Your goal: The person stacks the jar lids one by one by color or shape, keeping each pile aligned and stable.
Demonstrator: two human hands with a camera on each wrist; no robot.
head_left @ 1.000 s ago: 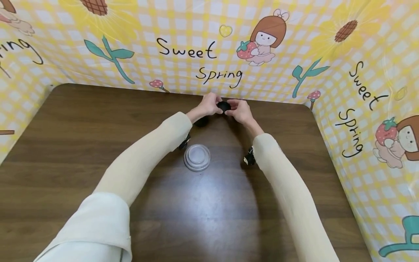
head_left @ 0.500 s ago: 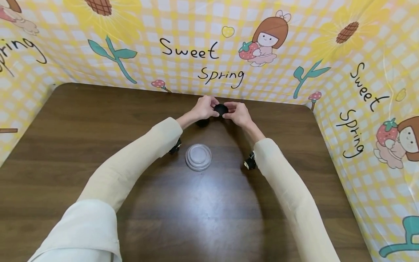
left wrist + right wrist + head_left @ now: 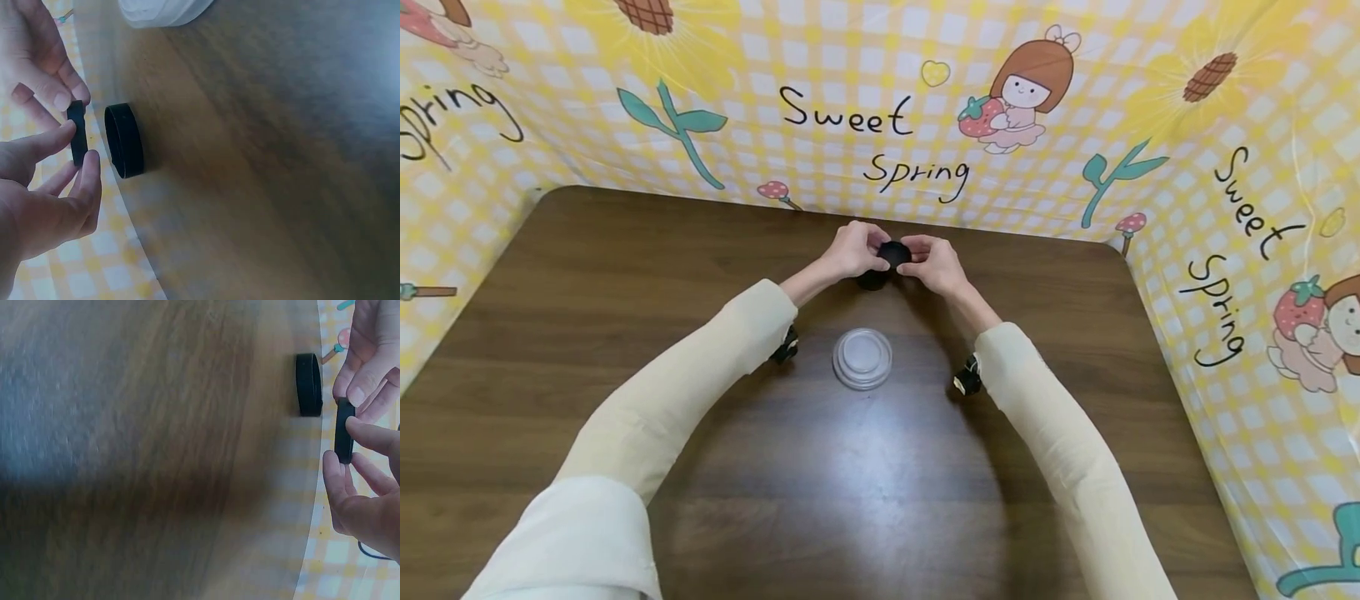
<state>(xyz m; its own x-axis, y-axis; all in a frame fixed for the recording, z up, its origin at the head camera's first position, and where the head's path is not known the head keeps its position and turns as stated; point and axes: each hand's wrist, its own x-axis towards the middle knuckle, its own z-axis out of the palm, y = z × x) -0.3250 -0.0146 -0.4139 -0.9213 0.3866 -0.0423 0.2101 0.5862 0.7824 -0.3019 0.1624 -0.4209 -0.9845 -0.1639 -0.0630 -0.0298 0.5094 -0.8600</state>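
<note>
Up near the table's back edge, both hands pinch a thin black disc [image 3: 894, 255], like a lid, between thumbs and fingers. My left hand [image 3: 854, 252] has its left side and my right hand [image 3: 937, 265] its right. Seen edge-on in the left wrist view, the disc [image 3: 77, 133] is held above the table. Just beneath it a low black round container [image 3: 127, 140] stands on the table, its hollow opening facing up. The head view shows only part of that container [image 3: 872, 281], beyond the left hand's fingers. In the right wrist view it [image 3: 307, 385] stands beside the disc.
A stack of clear round pieces [image 3: 862, 358], like lids or shallow dishes, sits mid-table nearer the body. The brown wooden table [image 3: 737, 500] ends at a yellow checked cloth [image 3: 820, 158] hung along the back and sides.
Both hands have drifted left with the black disc, which now partly overlaps the container in the head view. The clear stack stays in place on the table.
</note>
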